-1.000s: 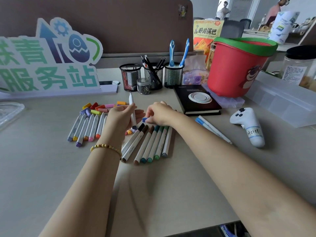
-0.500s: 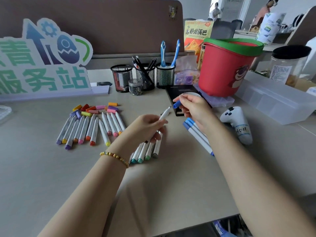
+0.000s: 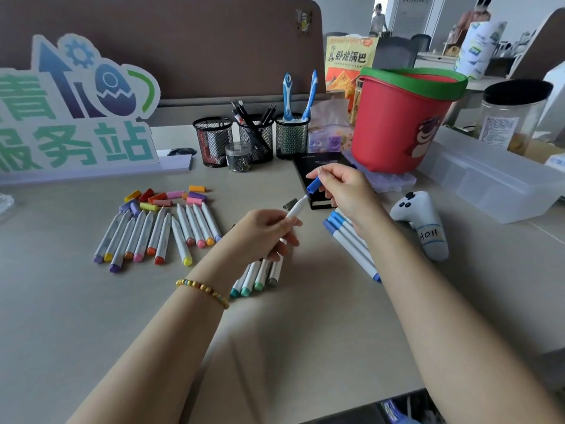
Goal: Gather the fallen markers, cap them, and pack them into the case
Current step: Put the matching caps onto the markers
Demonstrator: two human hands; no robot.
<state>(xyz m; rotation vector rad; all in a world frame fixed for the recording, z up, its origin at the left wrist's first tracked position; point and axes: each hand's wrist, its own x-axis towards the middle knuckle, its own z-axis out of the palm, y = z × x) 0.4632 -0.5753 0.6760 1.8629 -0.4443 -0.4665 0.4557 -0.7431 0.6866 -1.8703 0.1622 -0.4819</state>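
White-barrelled marker (image 3: 293,211), gripped in left hand (image 3: 263,234) mid-counter; small blue plastic cap (image 3: 314,185), pinched by right hand (image 3: 345,191) just above nib; risk: misaligned push skews cap, inks fingers.

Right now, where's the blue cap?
Head view, right of centre: the blue cap is pinched in the right hand, just above the tip of the white marker held by the left hand.

Soft, even daylight fills the frame, brightest at the upper right, where the background washes out pale and hazy. Both forearms cast faint, blurred shadows on the desk (image 3: 91,316) toward the lower centre. Wide-angle distortion bends the frame edges. The centre is fairly sharp; distant figures at the upper right are blurred.
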